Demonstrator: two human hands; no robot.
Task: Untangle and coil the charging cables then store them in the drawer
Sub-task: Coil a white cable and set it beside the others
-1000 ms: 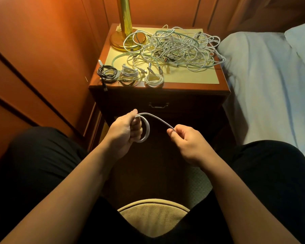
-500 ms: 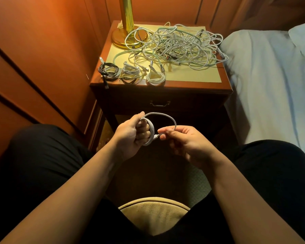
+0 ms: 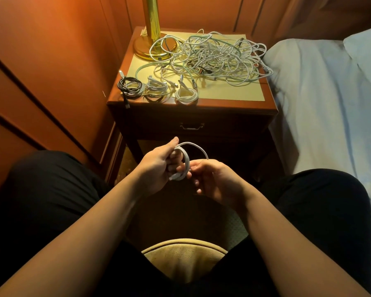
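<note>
Head view: a person sits facing a small table [image 3: 234,105].
Left hand [image 3: 159,166]: fingers curled round a white cable [image 3: 185,161], likely to keep its loops from springing apart.
Right hand [image 3: 214,179]: fingertips pinch the loose end, maybe to tuck it in.
Big tangle [image 3: 212,56]: one pile on the tabletop, by the lamp [image 3: 151,28].
Done coils [image 3: 156,88]: about four, lined up at the front edge, ready to put away.
Drawer [image 3: 192,126]: one, closed.
</note>
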